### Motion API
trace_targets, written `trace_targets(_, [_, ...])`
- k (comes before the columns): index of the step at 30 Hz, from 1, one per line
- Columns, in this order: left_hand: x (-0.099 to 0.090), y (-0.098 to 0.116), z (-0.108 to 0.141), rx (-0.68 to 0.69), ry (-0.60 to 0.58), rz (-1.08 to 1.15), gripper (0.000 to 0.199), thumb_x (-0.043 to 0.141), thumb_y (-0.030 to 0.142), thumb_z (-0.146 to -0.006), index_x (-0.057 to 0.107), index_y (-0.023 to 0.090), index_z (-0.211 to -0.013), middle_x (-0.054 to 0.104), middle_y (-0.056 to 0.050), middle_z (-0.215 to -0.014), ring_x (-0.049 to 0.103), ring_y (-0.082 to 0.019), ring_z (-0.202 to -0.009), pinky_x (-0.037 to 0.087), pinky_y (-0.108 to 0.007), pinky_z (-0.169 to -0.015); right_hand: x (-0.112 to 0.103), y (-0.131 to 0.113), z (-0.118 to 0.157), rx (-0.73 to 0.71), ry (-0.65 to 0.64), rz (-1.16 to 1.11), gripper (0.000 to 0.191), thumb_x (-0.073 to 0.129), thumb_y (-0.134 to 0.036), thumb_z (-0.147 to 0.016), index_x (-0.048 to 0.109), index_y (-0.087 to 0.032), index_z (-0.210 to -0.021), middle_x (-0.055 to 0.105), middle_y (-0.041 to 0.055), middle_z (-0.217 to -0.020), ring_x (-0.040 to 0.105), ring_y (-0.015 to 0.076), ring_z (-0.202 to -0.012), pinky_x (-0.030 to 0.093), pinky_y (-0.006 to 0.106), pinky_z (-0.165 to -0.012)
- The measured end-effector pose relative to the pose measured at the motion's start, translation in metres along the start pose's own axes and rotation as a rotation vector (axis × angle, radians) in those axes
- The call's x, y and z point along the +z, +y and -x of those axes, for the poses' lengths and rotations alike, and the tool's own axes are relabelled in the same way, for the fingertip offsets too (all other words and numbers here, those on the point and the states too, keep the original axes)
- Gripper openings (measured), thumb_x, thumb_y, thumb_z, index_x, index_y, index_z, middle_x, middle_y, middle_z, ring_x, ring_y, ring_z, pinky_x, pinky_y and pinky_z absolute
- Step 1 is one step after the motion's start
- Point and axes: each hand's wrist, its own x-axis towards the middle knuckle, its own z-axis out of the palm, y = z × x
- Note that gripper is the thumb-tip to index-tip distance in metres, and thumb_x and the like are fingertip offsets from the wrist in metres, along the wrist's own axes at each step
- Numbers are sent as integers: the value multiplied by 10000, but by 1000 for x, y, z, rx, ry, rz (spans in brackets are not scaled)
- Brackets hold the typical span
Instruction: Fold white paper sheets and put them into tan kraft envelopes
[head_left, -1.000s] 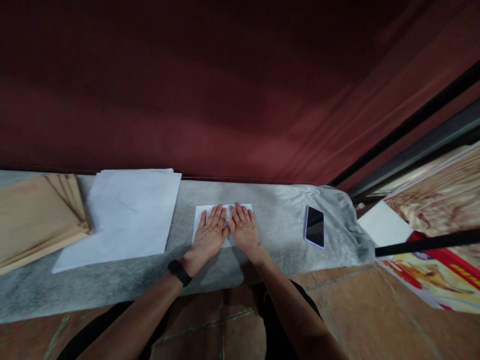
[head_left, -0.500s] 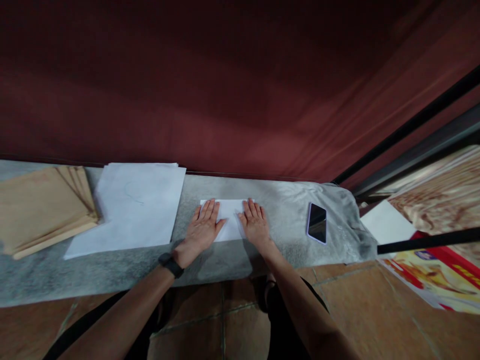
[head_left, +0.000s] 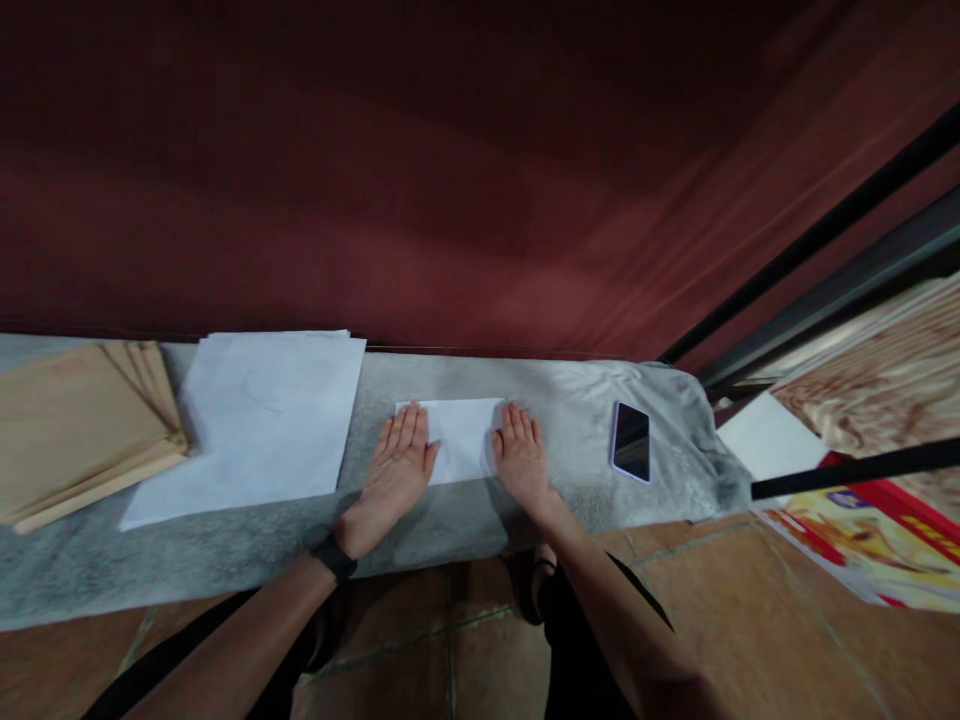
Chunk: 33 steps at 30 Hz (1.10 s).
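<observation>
A small white sheet of paper, which looks folded, lies flat on the grey cloth in front of me. My left hand rests palm down across its left edge, fingers stretched out and pointing away from me. On the opposite side my right hand lies flat over the right edge, its fingers also extended. Neither hand grips anything. The paper's two side edges are partly hidden under the hands.
Large white sheets lie to the left, beside a stack of brown paper envelopes. A phone rests on the cloth at right. Black bars and a colourful printed box stand farther right. Behind hangs a dark red cloth.
My hands have slid apart, the left one slightly leftward and the right one rightward, from the paper's middle to its side edges. More of the paper shows. The view has shifted slightly.
</observation>
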Motion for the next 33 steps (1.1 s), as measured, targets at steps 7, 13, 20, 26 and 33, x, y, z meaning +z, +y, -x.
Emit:
trace_targets(7, [6, 33, 36, 209, -66, 48, 635, 284, 212, -952, 288, 57, -1568, 386, -184, -1603, 295, -255, -1520, 231, -491, -1255, -2, -38, 33, -333, -125, -191, 577, 301, -423, -1082, 327, -130, -1579, 342, 94, -1626, 300, 202, -1513, 232, 403, -1256])
trace_targets(13, [4, 28, 41, 177, -57, 35, 633, 322, 352, -990, 340, 52, -1547, 370, -201, -1603, 287, -287, -1522, 233, -513, -1250, -3, -24, 45, -251, -84, -121, 634, 370, -492, -1064, 353, -104, -1564, 328, 120, -1626, 315, 242, -1507, 244, 415, -1246])
trace_targets(20, [0, 3, 33, 152, -126, 12, 646, 334, 478, -1005, 422, 84, -1509, 366, -173, -1612, 316, -292, -1510, 270, -498, -1237, -8, -9, 50, -152, -62, -68, 627, 399, -473, -1059, 343, -113, -1570, 343, 128, -1616, 347, 260, -1492, 261, 440, -1230])
trace_targets(26, [2, -9, 29, 189, -103, 31, 601, 342, 467, -1004, 484, 120, -1473, 442, -164, -1571, 372, -275, -1485, 357, -481, -1199, -9, -8, 51, -95, -59, -62, 610, 412, -450, -1052, 371, -114, -1559, 343, 146, -1605, 379, 291, -1474, 279, 477, -1216])
trace_targets(33, [-12, -4, 49, 87, -3, -46, 582, 251, 376, -1023, 529, 65, -1428, 491, -202, -1527, 437, -303, -1444, 372, -493, -1184, -8, -21, 50, 16, -79, -90, 623, 430, -437, -1046, 376, -72, -1548, 309, 172, -1608, 346, 313, -1489, 260, 501, -1223])
